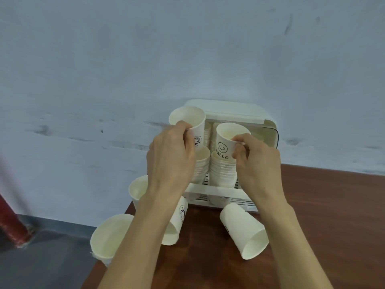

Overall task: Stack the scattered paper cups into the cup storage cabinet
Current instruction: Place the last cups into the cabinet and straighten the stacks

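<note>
A white cup storage cabinet point(268, 130) stands open on the table against the wall, with stacks of paper cups point(221, 170) inside. My left hand point(169, 157) grips a white logo cup point(188, 122) at the cabinet's upper left. My right hand point(256, 161) pinches the rim of a cup point(225, 140) printed with a smiley and "HELLO", seated on the right front stack. Loose cups lie on the table: one on its side point(243, 230) at the front right, a logo cup point(177, 222) under my left forearm, two upright ones point(109, 236) point(138, 189) at the left edge.
The brown wooden table point(323, 226) reaches to the right and toward me. Its left edge point(93, 270) drops to a grey floor, where a red pipe point(10, 224) stands by the blue-grey wall.
</note>
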Motion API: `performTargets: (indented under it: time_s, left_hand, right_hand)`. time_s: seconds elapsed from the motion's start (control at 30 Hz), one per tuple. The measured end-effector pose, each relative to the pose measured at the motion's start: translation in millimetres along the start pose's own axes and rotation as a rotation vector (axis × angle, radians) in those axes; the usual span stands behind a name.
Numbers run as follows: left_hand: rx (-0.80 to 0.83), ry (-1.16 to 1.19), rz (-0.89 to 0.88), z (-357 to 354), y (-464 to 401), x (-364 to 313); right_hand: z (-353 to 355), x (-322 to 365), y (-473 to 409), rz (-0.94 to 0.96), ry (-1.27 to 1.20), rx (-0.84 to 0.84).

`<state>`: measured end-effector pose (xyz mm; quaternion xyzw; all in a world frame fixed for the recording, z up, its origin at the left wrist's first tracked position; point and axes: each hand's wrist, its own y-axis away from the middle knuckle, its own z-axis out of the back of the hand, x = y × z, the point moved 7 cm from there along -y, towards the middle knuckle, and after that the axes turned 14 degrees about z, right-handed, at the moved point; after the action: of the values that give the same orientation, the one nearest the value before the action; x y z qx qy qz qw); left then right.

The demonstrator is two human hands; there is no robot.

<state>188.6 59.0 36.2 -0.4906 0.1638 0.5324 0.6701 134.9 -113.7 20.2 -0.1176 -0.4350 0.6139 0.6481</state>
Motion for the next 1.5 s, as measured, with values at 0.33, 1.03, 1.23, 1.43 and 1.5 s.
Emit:
performTargets:
  time_s: [0.33, 1.03, 1.23, 1.43, 1.5]
  left_hand:
    - [0.051, -0.112, 0.038, -12.0, -1.0, 10.6]
    - [0.197, -0.226, 0.063, -19.2, 17.7, 3.3]
    - [0.222, -0.181, 0.057, 7.8, 66.5, -6.4]
    - [0.222, -0.232, 0.126, 53.7, 119.6, 20.5]
    - [0.215, -0.24, 0.164, 69.5, 134.0, 31.7]
  right_hand:
    - [-21.5, -12.6, 5.9, -0.031, 0.031, 0.122]
    - [0.2, 4.0, 12.6, -0.014, 0.129, 0.214]
    - [32.4, 43.1, 42.8, 0.033, 0.074, 0.147]
    - [27.3, 48.6, 112.9, -0.111, 0.023, 0.223]
    - [23.9, 46.6, 136.4, -0.14, 0.055, 0.243]
